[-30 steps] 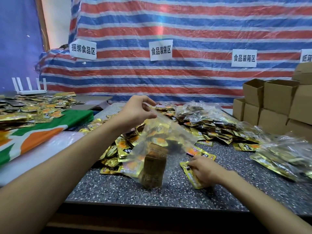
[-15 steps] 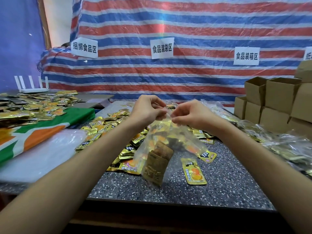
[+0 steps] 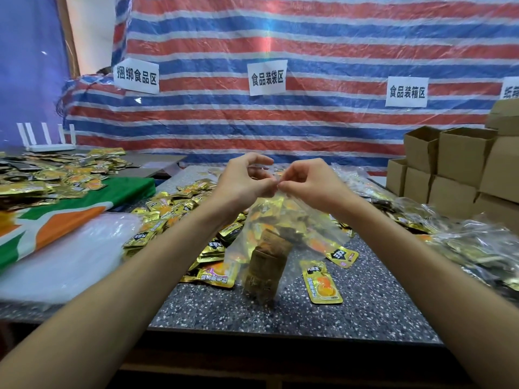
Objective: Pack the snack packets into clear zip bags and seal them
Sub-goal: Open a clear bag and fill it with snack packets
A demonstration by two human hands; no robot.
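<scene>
— What lies nearest?
— The front edge of the speckled table (image 3: 365, 310). On it one gold snack packet (image 3: 323, 282) lies flat, at about four o'clock from the bag's bottom.
— And the bag?
— The clear zip bag (image 3: 317, 228) hangs upright over the table's middle. Whether its bottom rests on the surface I cannot tell. Gold packets and a brown packet (image 3: 266, 265) show through it.
— The hands?
— Both are at its top edge. The left hand (image 3: 244, 183) pinches the mouth from nine o'clock and the right hand (image 3: 309, 183) from three o'clock, fingertips almost meeting. Whether the zip is sealed I cannot tell.
— Around it?
— A heap of loose packets (image 3: 174, 214) from nine to eleven o'clock, and filled bags (image 3: 477, 248) at three o'clock.
— Farther back?
— Cardboard boxes (image 3: 455, 169) at two o'clock, then the striped tarp (image 3: 309, 43) with paper labels (image 3: 267, 77) at twelve
</scene>
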